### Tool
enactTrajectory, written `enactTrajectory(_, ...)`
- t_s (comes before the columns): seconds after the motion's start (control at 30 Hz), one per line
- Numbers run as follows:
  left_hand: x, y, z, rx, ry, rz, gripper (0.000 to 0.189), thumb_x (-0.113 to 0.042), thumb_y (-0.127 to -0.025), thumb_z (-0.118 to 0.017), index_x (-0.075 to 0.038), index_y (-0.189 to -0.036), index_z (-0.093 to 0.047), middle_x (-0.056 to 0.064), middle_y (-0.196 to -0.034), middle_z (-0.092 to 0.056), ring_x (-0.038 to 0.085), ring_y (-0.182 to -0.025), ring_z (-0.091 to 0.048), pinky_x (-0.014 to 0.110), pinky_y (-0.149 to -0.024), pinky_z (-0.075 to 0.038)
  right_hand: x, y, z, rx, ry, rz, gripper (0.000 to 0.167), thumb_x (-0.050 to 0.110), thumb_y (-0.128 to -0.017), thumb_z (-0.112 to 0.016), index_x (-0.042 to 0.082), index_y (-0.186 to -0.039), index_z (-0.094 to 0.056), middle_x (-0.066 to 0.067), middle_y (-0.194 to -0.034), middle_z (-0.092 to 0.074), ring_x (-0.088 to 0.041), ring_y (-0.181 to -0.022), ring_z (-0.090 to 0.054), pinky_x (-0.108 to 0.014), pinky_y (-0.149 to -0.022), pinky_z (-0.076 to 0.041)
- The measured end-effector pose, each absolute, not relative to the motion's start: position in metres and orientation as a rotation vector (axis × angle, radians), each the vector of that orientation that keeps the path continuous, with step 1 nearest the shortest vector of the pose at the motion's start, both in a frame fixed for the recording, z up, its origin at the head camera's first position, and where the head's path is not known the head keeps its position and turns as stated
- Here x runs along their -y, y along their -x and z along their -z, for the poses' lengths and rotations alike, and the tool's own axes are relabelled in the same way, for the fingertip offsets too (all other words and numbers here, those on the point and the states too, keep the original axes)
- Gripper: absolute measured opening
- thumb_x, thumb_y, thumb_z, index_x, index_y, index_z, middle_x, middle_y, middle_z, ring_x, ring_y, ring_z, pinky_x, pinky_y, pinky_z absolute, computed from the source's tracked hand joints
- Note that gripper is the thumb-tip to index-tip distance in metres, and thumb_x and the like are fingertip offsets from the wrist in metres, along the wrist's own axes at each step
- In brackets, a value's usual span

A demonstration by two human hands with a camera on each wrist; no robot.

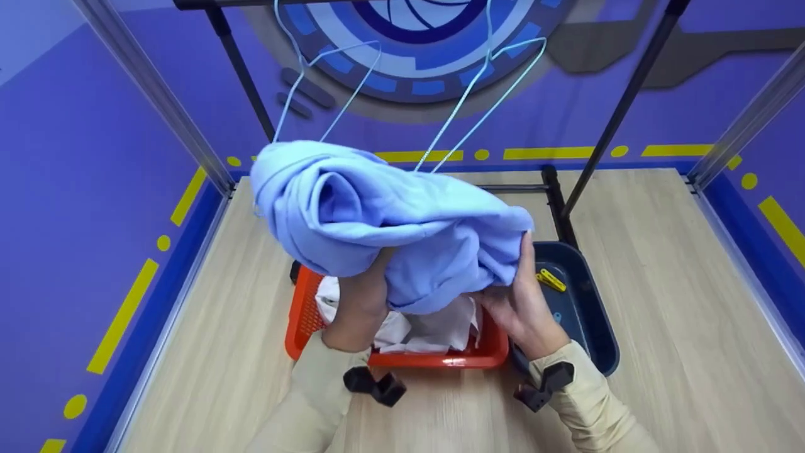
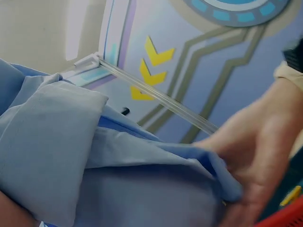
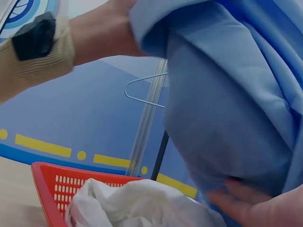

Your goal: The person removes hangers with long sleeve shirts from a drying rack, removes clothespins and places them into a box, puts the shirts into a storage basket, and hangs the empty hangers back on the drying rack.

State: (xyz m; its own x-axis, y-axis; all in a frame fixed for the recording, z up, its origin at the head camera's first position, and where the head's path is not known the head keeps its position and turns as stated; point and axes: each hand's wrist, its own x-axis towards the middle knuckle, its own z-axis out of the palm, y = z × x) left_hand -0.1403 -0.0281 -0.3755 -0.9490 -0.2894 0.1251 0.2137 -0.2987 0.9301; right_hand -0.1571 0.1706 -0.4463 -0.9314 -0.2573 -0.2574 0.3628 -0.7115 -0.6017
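A bunched light-blue cloth garment (image 1: 440, 214) is held up over the basket, with a rolled fold at its left end. My left hand (image 1: 361, 302) reaches up beneath that end and holds the garment, its fingers hidden by fabric. At the other end my right hand (image 1: 528, 308) grips the edge, thumb up along the side. The left wrist view shows the right hand (image 2: 258, 156) around a folded corner of the garment (image 2: 147, 189). In the right wrist view, its fingers (image 3: 241, 194) lie against the hanging cloth.
Below is a red basket (image 1: 440, 360) with white cloth (image 1: 434, 327) inside. Right of it, a dark tray (image 1: 591, 314) contains a yellow clothespin (image 1: 552, 280). Behind the garment, two wire hangers (image 1: 462, 94) hang from a black rack (image 1: 622, 107).
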Motion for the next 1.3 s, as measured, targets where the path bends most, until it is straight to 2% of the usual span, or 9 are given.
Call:
enactTrajectory(0.13, 0.032, 0.138, 0.389, 1.712, -0.109, 2.370, 0.061, -0.029, -0.075, -0.075, 0.004, -0.121, -0.053, 0.002, -0.109, -0.060, 0.011, -0.099, -0.055, 0.028, -0.097, -0.045, -0.176, 0.159, 0.448, -1.064, -0.335, 2.653, 0.064, 0.063, -0.090, -0.048, 0.025, -0.139, -0.032, 0.003, -0.138, -0.041, -0.016, -0.131, -0.041, -0.037, -0.112, -0.033)
enactTrajectory(0.23, 0.038, 0.136, 0.399, 1.831, -0.158, 2.364, 0.053, -0.017, -0.078, -0.071, 0.002, -0.123, -0.051, 0.006, -0.116, -0.059, 0.013, -0.102, -0.057, 0.030, -0.100, -0.044, -0.179, 0.160, 0.450, -1.116, -0.359, 2.705, 0.045, 0.045, -0.095, -0.054, 0.023, -0.131, -0.039, 0.004, -0.131, -0.049, -0.013, -0.124, -0.047, -0.031, -0.109, -0.036)
enactTrajectory(0.3, 0.042, 0.136, 0.407, 1.925, -0.195, 2.343, 0.054, -0.015, -0.079, -0.071, 0.001, -0.125, -0.049, 0.009, -0.121, -0.057, 0.016, -0.106, -0.057, 0.031, -0.102, -0.043, -0.179, 0.159, 0.451, -1.145, -0.378, 2.744, 0.039, 0.033, -0.096, -0.058, 0.022, -0.128, -0.040, 0.004, -0.130, -0.050, -0.012, -0.123, -0.049, -0.029, -0.107, -0.038)
enactTrajectory(0.5, 0.054, 0.140, 0.430, 2.050, -0.281, 2.395, 0.072, -0.026, -0.076, -0.080, -0.011, -0.135, -0.040, 0.004, -0.132, -0.052, 0.021, -0.117, -0.053, 0.035, -0.110, -0.036, -0.174, 0.156, 0.452, -1.377, -0.367, 2.722, 0.044, 0.011, -0.094, -0.062, 0.019, -0.130, -0.037, -0.001, -0.133, -0.045, -0.016, -0.122, -0.049, -0.029, -0.106, -0.041)
enactTrajectory(0.7, 0.066, 0.144, 0.450, 2.000, -0.491, 2.486, 0.081, -0.035, -0.074, -0.082, -0.017, -0.137, -0.035, 0.002, -0.134, -0.048, 0.021, -0.120, -0.048, 0.036, -0.112, -0.032, -0.169, 0.150, 0.457, -1.671, -0.349, 2.514, 0.047, 0.012, -0.092, -0.063, 0.014, -0.131, -0.037, -0.004, -0.130, -0.049, -0.017, -0.118, -0.053, -0.027, -0.102, -0.046)
enactTrajectory(0.83, 0.074, 0.143, 0.464, 2.002, -0.787, 2.412, 0.103, -0.045, -0.073, -0.081, -0.015, -0.148, -0.016, 0.006, -0.142, -0.032, 0.023, -0.125, -0.040, 0.038, -0.114, -0.029, -0.167, 0.146, 0.458, -1.818, -0.319, 2.381, 0.055, 0.016, -0.093, -0.064, 0.011, -0.138, -0.034, -0.006, -0.133, -0.048, -0.019, -0.119, -0.051, -0.028, -0.104, -0.044)
enactTrajectory(0.93, 0.079, 0.143, 0.474, 1.997, -0.898, 2.371, 0.113, -0.053, -0.073, -0.078, -0.019, -0.151, -0.003, 0.007, -0.144, -0.026, 0.023, -0.128, -0.036, 0.039, -0.116, -0.027, -0.166, 0.145, 0.460, -1.886, -0.298, 2.321, 0.056, 0.018, -0.092, -0.064, 0.009, -0.139, -0.034, -0.007, -0.134, -0.048, -0.019, -0.119, -0.051, -0.030, -0.107, -0.042)
enactTrajectory(1.07, 0.085, 0.143, 0.484, 1.984, -0.829, 2.392, 0.104, -0.056, -0.075, -0.075, -0.024, -0.149, -0.009, 0.005, -0.143, -0.035, 0.023, -0.129, -0.038, 0.041, -0.116, -0.027, -0.164, 0.143, 0.462, -1.963, -0.249, 2.233, 0.054, 0.019, -0.093, -0.064, 0.009, -0.138, -0.037, -0.008, -0.133, -0.050, -0.021, -0.118, -0.052, -0.033, -0.109, -0.041)
enactTrajectory(1.3, 0.088, 0.137, 0.484, 1.954, -0.659, 2.405, 0.087, -0.048, -0.079, -0.075, -0.021, -0.144, -0.023, 0.001, -0.141, -0.042, 0.020, -0.127, -0.043, 0.038, -0.114, -0.030, -0.166, 0.137, 0.468, -2.104, -0.218, 2.046, 0.055, 0.017, -0.093, -0.062, 0.008, -0.140, -0.036, -0.011, -0.136, -0.049, -0.026, -0.120, -0.049, -0.043, -0.113, -0.035)
